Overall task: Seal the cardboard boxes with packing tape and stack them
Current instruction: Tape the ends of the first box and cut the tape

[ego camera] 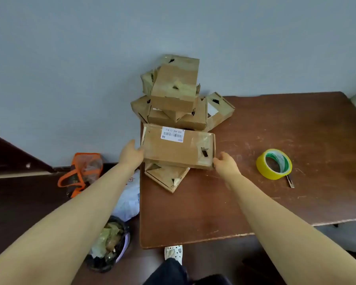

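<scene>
Two bare arms are stretched forward over a scratched brown wooden table (275,130), and a long cardboard box (177,148) is held between them near the table's left edge. A white barcode label (173,135) is stuck on the far part of the box's top, and glossy clear tape is seen across its right end.

The left hand (131,154) is laid against the box's left end with the thumb raised. Its fingertips are hidden by the box, so how far it is closed cannot be told. The right hand (226,163) is narrowed around the box's near right corner, with the thumb on top and the fingers bent against the end.

The long box is rested crosswise on a smaller box (165,177), which is turned at an angle, one corner pointing toward the viewer. Just behind them, a loose pile of cardboard boxes (175,93) is stacked at the table's far left corner against a pale grey wall (70,58). Several of its boxes are tilted.

To the right, well apart from the boxes, a roll of yellow packing tape (262,169) is stood on the table. A small cutter (290,181) is laid just beside it.

On the dark floor to the left, an orange mesh bag (80,171), a white plastic bag (130,200) and a waste bin (111,243) filled with crumpled scraps are seen. A white spotted shoe (173,251) is visible below the table's near edge.
</scene>
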Demonstrator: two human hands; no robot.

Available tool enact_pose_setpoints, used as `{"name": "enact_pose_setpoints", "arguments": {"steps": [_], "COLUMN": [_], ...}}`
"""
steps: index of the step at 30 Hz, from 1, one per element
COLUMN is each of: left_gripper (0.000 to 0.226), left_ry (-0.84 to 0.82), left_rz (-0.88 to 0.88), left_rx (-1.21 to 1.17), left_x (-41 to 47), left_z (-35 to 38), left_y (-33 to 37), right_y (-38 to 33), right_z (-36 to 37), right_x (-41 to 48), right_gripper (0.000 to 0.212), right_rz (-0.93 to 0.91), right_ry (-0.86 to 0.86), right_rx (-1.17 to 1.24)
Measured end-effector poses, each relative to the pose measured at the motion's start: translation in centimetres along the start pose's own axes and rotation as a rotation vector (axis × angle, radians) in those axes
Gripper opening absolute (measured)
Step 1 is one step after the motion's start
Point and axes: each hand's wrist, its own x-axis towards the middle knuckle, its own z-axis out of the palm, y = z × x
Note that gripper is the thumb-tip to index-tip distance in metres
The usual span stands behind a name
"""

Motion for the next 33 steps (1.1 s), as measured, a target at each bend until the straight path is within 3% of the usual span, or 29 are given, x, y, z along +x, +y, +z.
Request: {"name": "enact_pose_setpoints", "arguments": {"steps": [3,7,14,17,25,33], "left_gripper": [0.042,0.021,0.037,0.029,0.015,0.025], "left_ry": [-0.007,0.013,0.192,0.229,0.362,0.3], "left_rz": [0.03,0.101,0.118,0.106,-0.062,-0.256], "left_rx": [0.052,0.0,-0.148,-0.175,-0.128,0.1], "left_x": [0.2,-2.2,-10.0,-14.0,-21.9,-26.0], "left_z": [0.3,0.8,1.8,3.6,12.5,19.1], "left_y": [-0.1,0.2,1.4,2.3,3.0,1.0], "right_y": [0.2,1.0,4.3,6.0,9.2,11.4], "right_z": [-0.2,-0.9,-4.0,-5.8,-13.4,-16.8], "right_x": [1.0,1.1,1.6,2.2,3.7,4.7], "right_gripper": [0.054,0.03,0.034,0.028,0.016,0.019], "right_rz": [-0.012,-0.119,-0.088,-0.096,-0.204,-0.367], "right_ry": [0.009,-0.004,0.008,-0.014,-0.148,-0.388], "right_rx": [-0.001,0.034,0.205,0.193,-0.036,-0.323]}}
